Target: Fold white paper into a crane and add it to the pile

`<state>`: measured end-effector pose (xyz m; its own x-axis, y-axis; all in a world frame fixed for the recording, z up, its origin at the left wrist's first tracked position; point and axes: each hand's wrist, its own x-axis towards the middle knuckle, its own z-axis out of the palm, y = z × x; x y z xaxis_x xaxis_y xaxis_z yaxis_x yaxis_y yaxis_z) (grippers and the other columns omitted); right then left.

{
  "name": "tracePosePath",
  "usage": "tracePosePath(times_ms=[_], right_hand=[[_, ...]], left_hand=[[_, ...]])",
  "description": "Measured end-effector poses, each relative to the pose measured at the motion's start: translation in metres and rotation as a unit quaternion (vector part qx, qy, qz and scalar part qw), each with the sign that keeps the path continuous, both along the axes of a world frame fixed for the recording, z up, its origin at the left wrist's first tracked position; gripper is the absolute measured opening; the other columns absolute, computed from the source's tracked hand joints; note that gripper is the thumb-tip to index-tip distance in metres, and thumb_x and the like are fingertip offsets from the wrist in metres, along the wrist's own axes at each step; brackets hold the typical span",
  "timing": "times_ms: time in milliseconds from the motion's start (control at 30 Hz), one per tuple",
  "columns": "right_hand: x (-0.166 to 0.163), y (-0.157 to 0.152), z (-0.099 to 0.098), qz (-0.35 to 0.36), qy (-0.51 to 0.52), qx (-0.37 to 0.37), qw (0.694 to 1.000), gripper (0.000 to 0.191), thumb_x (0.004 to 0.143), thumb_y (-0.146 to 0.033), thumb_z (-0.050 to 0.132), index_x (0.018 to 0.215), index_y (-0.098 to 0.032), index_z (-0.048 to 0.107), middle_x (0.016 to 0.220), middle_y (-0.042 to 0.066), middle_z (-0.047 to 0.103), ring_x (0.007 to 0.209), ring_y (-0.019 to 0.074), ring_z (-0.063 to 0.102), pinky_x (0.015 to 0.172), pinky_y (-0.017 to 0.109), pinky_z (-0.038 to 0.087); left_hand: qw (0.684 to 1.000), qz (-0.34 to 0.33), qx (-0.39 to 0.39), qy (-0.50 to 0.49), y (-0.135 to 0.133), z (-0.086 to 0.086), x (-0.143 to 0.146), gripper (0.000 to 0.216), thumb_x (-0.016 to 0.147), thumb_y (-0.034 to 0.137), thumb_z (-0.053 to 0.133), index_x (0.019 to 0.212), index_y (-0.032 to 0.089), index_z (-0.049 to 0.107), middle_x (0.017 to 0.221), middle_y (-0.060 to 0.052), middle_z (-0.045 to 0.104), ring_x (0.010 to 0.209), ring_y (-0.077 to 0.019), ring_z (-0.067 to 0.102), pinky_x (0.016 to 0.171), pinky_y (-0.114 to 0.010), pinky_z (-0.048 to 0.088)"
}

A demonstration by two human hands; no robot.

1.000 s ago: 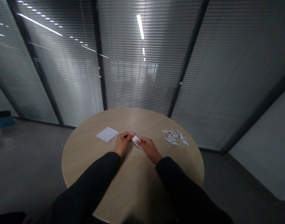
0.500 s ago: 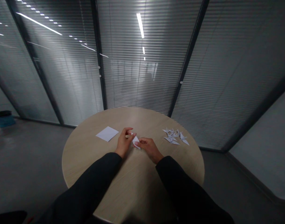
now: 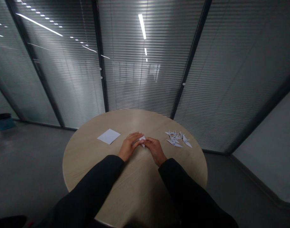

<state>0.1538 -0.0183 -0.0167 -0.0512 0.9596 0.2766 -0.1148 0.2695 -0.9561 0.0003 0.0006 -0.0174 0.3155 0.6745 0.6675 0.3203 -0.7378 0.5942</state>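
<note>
A small piece of folded white paper (image 3: 142, 138) is held between my two hands, just above or on the middle of the table. My left hand (image 3: 129, 146) grips its left side, thumb and fingers closed on it. From the right, my right hand (image 3: 155, 149) pinches the paper with thumb and fingertips. Fingers cover much of the paper, so its exact shape is partly hidden. Several folded paper cranes (image 3: 175, 138) lie in a loose cluster to the right of my right hand. Left of my left hand lies a flat white paper sheet (image 3: 108, 136).
The round wooden table (image 3: 88, 164) fills the lower middle. Behind it stands a glass partition with blinds (image 3: 145, 85). A blue bin with a dark rim (image 3: 3, 122) sits on the floor at far left, and a pale wall (image 3: 268, 148) rises at right.
The folded paper has been turned and now shows less between the fingers. My left fingers have flattened forward over it, and my hands have come closer together.
</note>
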Motion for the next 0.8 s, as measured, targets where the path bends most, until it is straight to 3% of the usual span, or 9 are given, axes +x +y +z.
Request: tracePosePath(times_ms=[233,500,667,800], right_hand=[[0.005,0.006,-0.009,0.054,-0.029,0.038,0.997,0.025,0.078,-0.040,0.061,0.086,-0.019,0.071,0.084,0.001,0.068,0.082,0.0188,0.059,0.079,0.030,0.043],[0.010,0.002,0.001,0.035,-0.133,0.091,0.986,0.029,0.086,-0.042,0.050,0.080,-0.019,0.067,0.079,0.000,0.065,0.079,0.0178,0.058,0.075,0.028,0.042],[0.008,0.005,-0.001,-0.063,-0.163,0.103,0.979,0.025,0.080,-0.044,0.060,0.083,-0.020,0.063,0.079,0.001,0.062,0.076,0.0172,0.059,0.072,0.029,0.046],[0.009,0.009,-0.004,-0.099,-0.143,0.152,0.973,0.032,0.074,-0.041,0.068,0.099,-0.022,0.061,0.096,0.004,0.060,0.090,0.0187,0.059,0.077,0.030,0.051]], left_hand=[[0.999,0.001,-0.036,0.003,0.000,0.002,-0.004,0.034,0.089,0.039,0.050,0.110,0.018,0.067,0.114,-0.010,0.068,0.108,-0.0232,0.061,0.098,-0.040,0.045],[0.999,0.012,-0.030,0.010,0.000,0.003,-0.003,0.035,0.090,0.038,0.048,0.108,0.016,0.069,0.110,-0.011,0.070,0.104,-0.0238,0.064,0.094,-0.038,0.048],[0.999,0.013,-0.033,0.007,0.000,0.005,-0.002,0.030,0.090,0.036,0.050,0.103,0.018,0.071,0.106,-0.010,0.071,0.099,-0.0234,0.066,0.091,-0.036,0.050],[0.999,0.013,-0.031,0.008,0.001,0.005,-0.003,0.027,0.089,0.034,0.053,0.100,0.018,0.072,0.103,-0.010,0.072,0.095,-0.0233,0.068,0.086,-0.034,0.052]])
